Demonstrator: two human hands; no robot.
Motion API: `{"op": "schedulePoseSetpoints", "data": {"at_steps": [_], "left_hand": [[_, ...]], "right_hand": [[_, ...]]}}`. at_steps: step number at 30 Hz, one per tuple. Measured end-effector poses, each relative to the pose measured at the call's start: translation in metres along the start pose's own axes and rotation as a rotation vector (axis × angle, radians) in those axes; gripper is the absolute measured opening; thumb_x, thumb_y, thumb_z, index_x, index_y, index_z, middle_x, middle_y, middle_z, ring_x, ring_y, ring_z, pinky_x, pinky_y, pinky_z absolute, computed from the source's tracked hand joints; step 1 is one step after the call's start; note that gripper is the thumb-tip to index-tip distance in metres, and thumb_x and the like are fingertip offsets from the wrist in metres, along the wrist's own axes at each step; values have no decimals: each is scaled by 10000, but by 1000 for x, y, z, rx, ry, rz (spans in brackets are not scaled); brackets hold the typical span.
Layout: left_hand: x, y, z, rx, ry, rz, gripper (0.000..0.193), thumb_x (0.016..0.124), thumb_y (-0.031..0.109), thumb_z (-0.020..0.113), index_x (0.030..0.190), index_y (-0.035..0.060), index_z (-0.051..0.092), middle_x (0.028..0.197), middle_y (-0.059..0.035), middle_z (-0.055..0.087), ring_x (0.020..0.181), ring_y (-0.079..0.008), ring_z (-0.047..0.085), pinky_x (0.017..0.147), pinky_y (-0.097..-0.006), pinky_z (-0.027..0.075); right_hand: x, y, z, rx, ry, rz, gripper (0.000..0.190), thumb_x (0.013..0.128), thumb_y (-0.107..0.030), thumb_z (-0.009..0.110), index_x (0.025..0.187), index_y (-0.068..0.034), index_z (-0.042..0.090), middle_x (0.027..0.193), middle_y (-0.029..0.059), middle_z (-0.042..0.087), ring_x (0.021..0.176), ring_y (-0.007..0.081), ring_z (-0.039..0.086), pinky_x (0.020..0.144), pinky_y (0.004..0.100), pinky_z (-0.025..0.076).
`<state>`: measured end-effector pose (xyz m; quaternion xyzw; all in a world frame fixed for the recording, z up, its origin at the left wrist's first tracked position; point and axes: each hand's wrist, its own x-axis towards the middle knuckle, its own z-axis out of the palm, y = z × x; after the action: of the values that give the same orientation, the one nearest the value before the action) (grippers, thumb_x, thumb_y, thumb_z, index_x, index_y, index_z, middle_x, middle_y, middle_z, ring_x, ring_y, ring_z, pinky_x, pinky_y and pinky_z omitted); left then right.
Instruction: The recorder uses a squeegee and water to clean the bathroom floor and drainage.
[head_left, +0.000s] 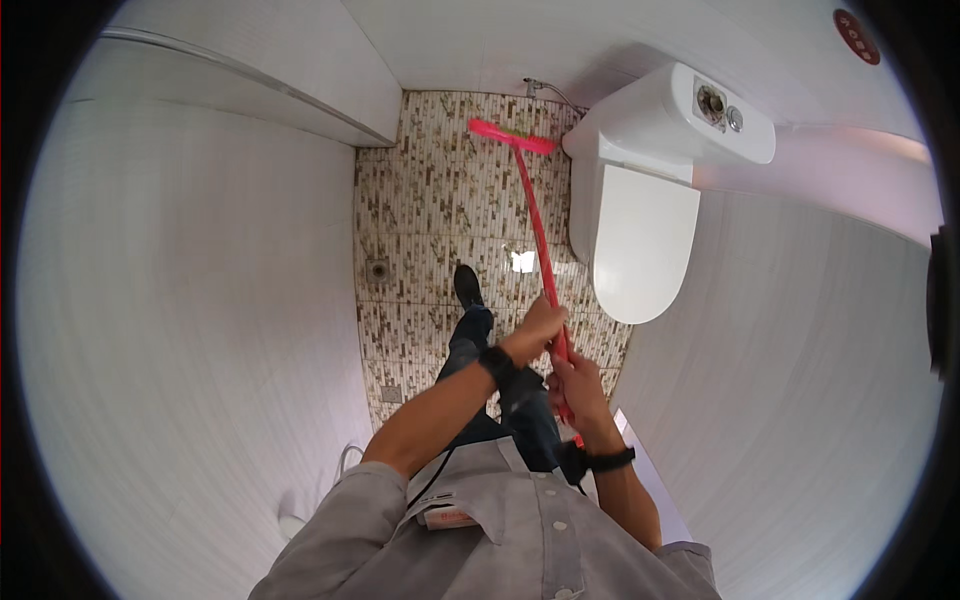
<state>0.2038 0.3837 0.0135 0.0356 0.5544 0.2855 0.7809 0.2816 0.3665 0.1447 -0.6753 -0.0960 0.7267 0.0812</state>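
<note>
My left hand (541, 327) grips the red handle (541, 240) of a long-handled broom or floor brush. Lower on the same handle, near my body, my right hand (577, 384) is closed around it. The bright pink head (511, 136) lies over the tiled floor (431, 199) near the back wall, close to the toilet's base, with some green showing along its bristle side. Whether the head touches the floor cannot be told. Black bands circle both wrists.
A white toilet (646, 240) with its lid down stands at the right. Behind it a valve with a hose (532, 86) meets the wall. A floor drain (377, 271) lies at the left, and another square cover (391, 394) nearer me. Pale walls enclose both sides.
</note>
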Motion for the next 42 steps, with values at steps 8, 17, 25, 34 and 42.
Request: {"op": "schedulePoseSetpoints", "data": {"at_steps": [8,17,25,34,42], "left_hand": [[22,38,-14,-41,-169,116,127,818,154,477,884,52,437,600,-42,510,469,-138,505,395,-299,395],[4,29,-75,82,-42,9,149,793,167,517,738,33,482,570,-53,481,436,-146,475,370,-318,365],[-24,55,-99,-20,13,180,153,813,164,516,883,35,469,599,-56,517,473,-153,507,408,-289,414],[7,64,-196,14,80,40,237,810,270,554,833,41,496,600,-66,524,481,-171,511,411,-339,398],[-88,-16,-192,-89,107,-41,203,840,251,538,860,57,480,628,-67,542,495,-165,529,429,-295,423]], "right_hand": [[22,-25,23,-95,115,-102,165,917,-217,447,912,-57,488,578,2,440,366,77,383,301,228,308],[25,-7,77,76,14,83,138,915,-215,425,920,-86,473,566,19,416,385,100,399,307,246,303],[10,-15,104,-148,-45,-75,140,888,-191,477,902,-54,500,563,7,440,379,104,413,342,227,341],[87,2,180,-385,-57,-172,177,878,-177,444,922,-18,509,563,45,472,391,153,474,351,286,397],[19,83,170,-557,-67,-43,155,877,-163,429,977,-52,471,596,46,465,418,153,477,359,298,414]]}}
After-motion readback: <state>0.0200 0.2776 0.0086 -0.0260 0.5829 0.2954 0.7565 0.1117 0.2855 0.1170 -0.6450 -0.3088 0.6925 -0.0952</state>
